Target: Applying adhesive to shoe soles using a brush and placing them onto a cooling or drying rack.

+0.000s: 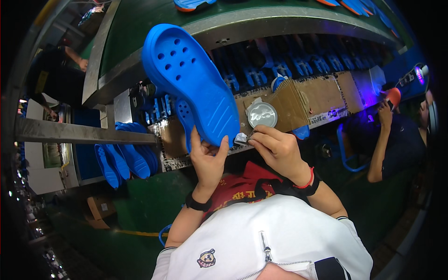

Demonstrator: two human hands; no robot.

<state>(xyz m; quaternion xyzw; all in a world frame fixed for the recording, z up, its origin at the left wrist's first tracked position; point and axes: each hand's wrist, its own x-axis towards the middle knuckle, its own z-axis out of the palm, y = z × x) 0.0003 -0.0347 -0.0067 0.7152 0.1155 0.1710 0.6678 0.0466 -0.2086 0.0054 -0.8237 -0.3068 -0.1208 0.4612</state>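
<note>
A large blue shoe sole (198,86) with several round holes at its far end is held up by my left hand (208,161), thumb and fingers closed on its near end. Behind it a second, smaller-looking blue sole (185,112) partly shows. My right hand (280,148) is closed in a pinch beside the near end of the sole. A small whitish folded piece (241,138) shows between the fingertips and the sole edge. What the fingertips grip there is too small to make out. Just beyond the right hand is a round tin or lid with a grey surface (262,115).
Cardboard (322,95) covers the ledge ahead, with blue shoe parts (298,65) racked behind it. A metal-edged green conveyor (261,21) runs above. More blue soles (135,161) hang at left beside a metal bar (88,130). A co-worker (387,130) sits at right holding an orange sole (393,97).
</note>
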